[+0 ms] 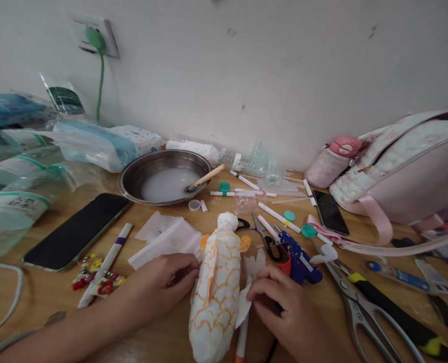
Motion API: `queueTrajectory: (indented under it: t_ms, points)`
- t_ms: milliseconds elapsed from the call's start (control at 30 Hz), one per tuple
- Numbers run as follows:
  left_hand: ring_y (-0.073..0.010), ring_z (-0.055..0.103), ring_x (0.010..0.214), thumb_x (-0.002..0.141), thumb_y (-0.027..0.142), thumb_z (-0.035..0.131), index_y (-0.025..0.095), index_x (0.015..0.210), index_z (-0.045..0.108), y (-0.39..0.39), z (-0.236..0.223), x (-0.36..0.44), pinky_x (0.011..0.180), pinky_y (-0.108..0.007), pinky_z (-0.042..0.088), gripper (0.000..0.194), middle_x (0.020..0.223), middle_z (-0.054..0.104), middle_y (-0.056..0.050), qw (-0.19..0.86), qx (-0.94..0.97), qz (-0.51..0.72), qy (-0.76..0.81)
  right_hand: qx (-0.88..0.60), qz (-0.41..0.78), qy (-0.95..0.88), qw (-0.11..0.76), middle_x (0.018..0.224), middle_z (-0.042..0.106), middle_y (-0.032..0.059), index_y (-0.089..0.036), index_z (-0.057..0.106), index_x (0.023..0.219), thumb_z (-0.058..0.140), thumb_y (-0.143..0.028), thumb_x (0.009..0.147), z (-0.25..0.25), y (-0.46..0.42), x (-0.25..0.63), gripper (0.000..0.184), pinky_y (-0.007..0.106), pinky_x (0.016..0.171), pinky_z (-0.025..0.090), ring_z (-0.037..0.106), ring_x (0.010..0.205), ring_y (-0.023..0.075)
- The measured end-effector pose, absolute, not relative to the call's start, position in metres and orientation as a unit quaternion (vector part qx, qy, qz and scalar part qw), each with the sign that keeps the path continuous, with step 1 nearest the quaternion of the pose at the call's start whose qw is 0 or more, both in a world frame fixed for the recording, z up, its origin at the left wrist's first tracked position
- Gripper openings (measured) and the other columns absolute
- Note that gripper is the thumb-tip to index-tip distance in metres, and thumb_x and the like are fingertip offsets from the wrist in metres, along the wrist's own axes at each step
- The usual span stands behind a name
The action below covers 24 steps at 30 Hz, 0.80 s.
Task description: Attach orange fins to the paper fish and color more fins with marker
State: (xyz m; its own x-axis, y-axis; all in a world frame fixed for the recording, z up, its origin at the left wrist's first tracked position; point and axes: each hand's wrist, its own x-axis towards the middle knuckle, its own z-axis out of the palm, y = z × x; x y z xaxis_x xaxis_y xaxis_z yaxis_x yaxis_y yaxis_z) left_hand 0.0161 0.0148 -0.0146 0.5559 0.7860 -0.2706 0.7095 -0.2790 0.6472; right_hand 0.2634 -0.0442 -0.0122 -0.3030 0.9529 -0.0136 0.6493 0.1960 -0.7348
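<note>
A white paper-covered fish model [216, 297] with orange scale lines lies lengthwise in front of me, its narrow white end pointing away. Orange round pieces stick out on both sides near that end. My left hand [174, 282] is closed, its curled fingertips against the fish's left side; whether they pinch a small part there is hidden. On the other side, my right hand [278, 302] pinches a white paper flap [243, 307] beside the body. Under that flap lies an orange-tipped white marker [242, 338]. Torn white tissue [171, 242] rests left of the fish.
A metal bowl [123, 189] of cloudy liquid holds a wooden-handled brush [208, 175]. Black-handled scissors [259, 227], a blue glue gun [299, 259], large shears [354, 307] and a box cutter [393, 312] crowd the right. Left are a phone [78, 229] and plastic bottles [15, 212].
</note>
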Motion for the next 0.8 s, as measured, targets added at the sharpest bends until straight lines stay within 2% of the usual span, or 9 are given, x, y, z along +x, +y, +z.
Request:
queueTrajectory:
  t_ms: [100,233,367,467,567,633,733,800]
  points:
    - [-0.0176,0.057,0.067,0.092,0.030,0.038,0.017,0.081,0.062,0.015,-0.017,0.015,0.058,-0.025,0.039,0.029,0.073,0.064,-0.002,0.382,0.794,0.054,0.469,-0.543,0.341,-0.734,0.223,0.080,0.066,-0.0007,-0.019,0.065,0.080,0.050,-0.001,0.074,-0.011,-0.045,0.261,0.024,0.020,0.070,0.047,0.063,0.075,0.0117]
    - [-0.0174,0.057,0.068,0.092,0.030,0.037,0.017,0.083,0.062,0.014,-0.018,0.014,0.059,-0.025,0.039,0.029,0.075,0.064,-0.002,0.393,0.791,0.056,0.466,-0.567,0.363,-0.705,0.223,0.078,0.068,-0.0008,-0.020,0.067,0.081,0.054,-0.005,0.072,-0.002,-0.046,0.261,0.022,0.020,0.067,0.047,0.062,0.071,0.0126]
    - [-0.0178,0.056,0.067,0.090,0.031,0.037,0.017,0.081,0.062,0.015,-0.018,0.014,0.058,-0.025,0.039,0.029,0.073,0.063,-0.002,0.408,0.783,0.056,0.467,-0.575,0.493,-0.610,0.235,0.081,0.072,0.0017,-0.020,0.071,0.086,0.061,-0.023,0.075,-0.002,-0.043,0.263,0.015,0.022,0.066,0.049,0.064,0.073,0.0156]
    - [-0.0188,0.056,0.069,0.090,0.034,0.037,0.017,0.082,0.062,0.016,-0.020,0.014,0.059,-0.026,0.040,0.031,0.075,0.063,-0.002,0.433,0.766,0.062,0.471,-0.574,0.603,-0.485,0.268,0.069,0.067,-0.0002,-0.019,0.068,0.077,0.069,-0.030,0.069,-0.014,-0.042,0.262,0.014,0.023,0.062,0.049,0.062,0.064,0.0135]
    - [-0.0201,0.058,0.073,0.089,0.039,0.039,0.017,0.083,0.062,0.016,-0.023,0.013,0.061,-0.026,0.041,0.032,0.077,0.063,-0.003,0.469,0.744,0.079,0.469,-0.537,0.679,-0.389,0.313,0.060,0.062,-0.0038,-0.019,0.056,0.069,0.079,-0.033,0.059,-0.028,-0.042,0.261,0.028,0.022,0.057,0.048,0.060,0.054,0.0108]
    - [-0.0208,0.059,0.076,0.087,0.039,0.041,0.017,0.083,0.061,0.017,-0.025,0.013,0.063,-0.026,0.043,0.030,0.079,0.063,-0.003,0.501,0.724,0.088,0.466,-0.517,0.698,-0.364,0.337,0.063,0.062,-0.0044,-0.021,0.051,0.070,0.081,-0.036,0.060,-0.034,-0.044,0.262,0.036,0.022,0.055,0.049,0.062,0.056,0.0114]
    - [-0.0214,0.059,0.078,0.083,0.040,0.046,0.017,0.083,0.060,0.019,-0.027,0.014,0.067,-0.027,0.045,0.027,0.079,0.062,-0.002,0.553,0.690,0.098,0.456,-0.494,0.718,-0.354,0.339,0.067,0.064,-0.0050,-0.021,0.048,0.074,0.081,-0.036,0.065,-0.034,-0.045,0.264,0.038,0.021,0.057,0.051,0.065,0.061,0.0112]
    - [-0.0210,0.059,0.078,0.081,0.040,0.048,0.017,0.082,0.059,0.021,-0.028,0.013,0.068,-0.028,0.045,0.026,0.078,0.061,-0.002,0.574,0.677,0.104,0.448,-0.495,0.724,-0.346,0.334,0.067,0.064,-0.0061,-0.020,0.047,0.074,0.082,-0.036,0.064,-0.031,-0.043,0.263,0.040,0.021,0.057,0.052,0.065,0.060,0.0095]
